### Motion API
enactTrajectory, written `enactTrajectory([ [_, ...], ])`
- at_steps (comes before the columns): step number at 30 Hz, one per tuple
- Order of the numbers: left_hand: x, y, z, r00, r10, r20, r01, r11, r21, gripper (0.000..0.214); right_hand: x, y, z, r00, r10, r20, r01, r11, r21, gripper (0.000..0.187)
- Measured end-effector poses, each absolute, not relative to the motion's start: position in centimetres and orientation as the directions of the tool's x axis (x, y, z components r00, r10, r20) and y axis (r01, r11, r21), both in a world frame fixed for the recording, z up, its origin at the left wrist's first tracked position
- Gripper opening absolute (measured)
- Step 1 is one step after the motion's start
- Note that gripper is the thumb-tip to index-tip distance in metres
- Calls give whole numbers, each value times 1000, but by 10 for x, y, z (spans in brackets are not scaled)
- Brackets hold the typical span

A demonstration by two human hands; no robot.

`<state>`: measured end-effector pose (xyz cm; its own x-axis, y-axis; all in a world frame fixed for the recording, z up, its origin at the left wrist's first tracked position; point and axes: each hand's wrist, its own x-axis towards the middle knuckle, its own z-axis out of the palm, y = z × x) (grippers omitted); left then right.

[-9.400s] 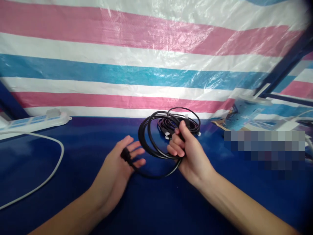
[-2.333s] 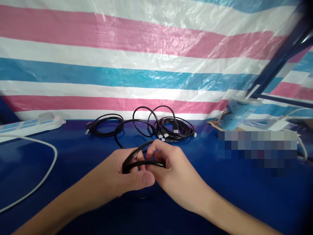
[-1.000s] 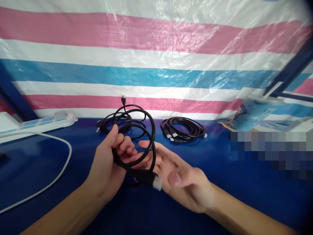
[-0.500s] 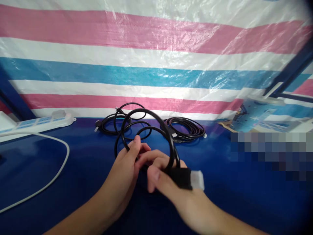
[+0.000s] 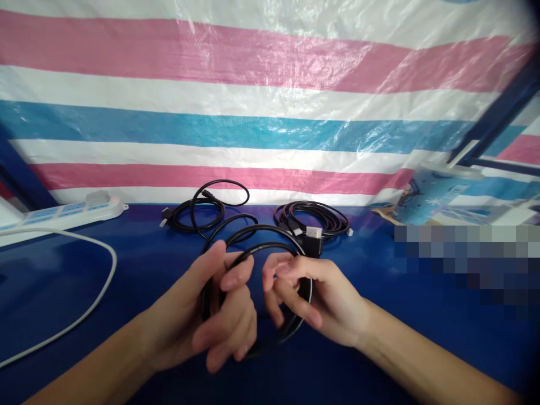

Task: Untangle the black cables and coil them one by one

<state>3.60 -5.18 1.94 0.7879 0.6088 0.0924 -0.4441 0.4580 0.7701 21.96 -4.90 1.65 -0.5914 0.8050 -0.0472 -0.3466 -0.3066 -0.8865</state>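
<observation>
Head view, bare hands only. A black cable coil (image 5: 265, 227) hung in the air between the two hands, a loose ring whose longest spread ran side to side, from one grip to the other; neither hand was clearly nearer. Its plug (image 5: 313, 242), dark-bodied with a pale end, perhaps HDMI-type, stood just above and beyond the right grip, pale end up, so the right hand was much the closer to it. Right hand (image 5: 329, 292): fingers bent inward through the ring, far side of the loop lying in the crook of the hand, a slack hold rather than a clench. Left hand (image 5: 230, 315): curled about the opposite side of the ring, strands running behind the fingers and over the index, again loosely closed; exact contact partly hidden. Fingertips of the two hands faced each other across a narrow gap. Beyond the left grip, a second black cable (image 5: 189, 228) lay wound on the blue tabletop (image 5: 126, 281), one loop rising; whether a strand joined it to the held coil, I could not tell. Beyond the right grip, a heap of coiled cables (image 5: 284, 218). Farther left of the hands, a power strip (image 5: 80, 212) and pale cord (image 5: 113, 264).
</observation>
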Motion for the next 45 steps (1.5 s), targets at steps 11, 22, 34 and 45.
enactTrajectory([
  [11,42,-40,23,266,963,37,-30,-30,999,39,208,-53,16,-420,908,-19,-439,-221,-871,10],
  [22,29,-23,16,-67,856,512,378,-453,807,49,220,-51,30,-264,965,-11,-639,-183,-747,17],
  [34,39,-42,22,526,849,-50,-420,311,853,13,209,-48,13,-268,963,-10,-388,-117,-914,19],
  [45,37,-47,32,659,676,-329,13,428,904,31,211,-57,25,-439,877,-194,48,-193,-980,15],
])
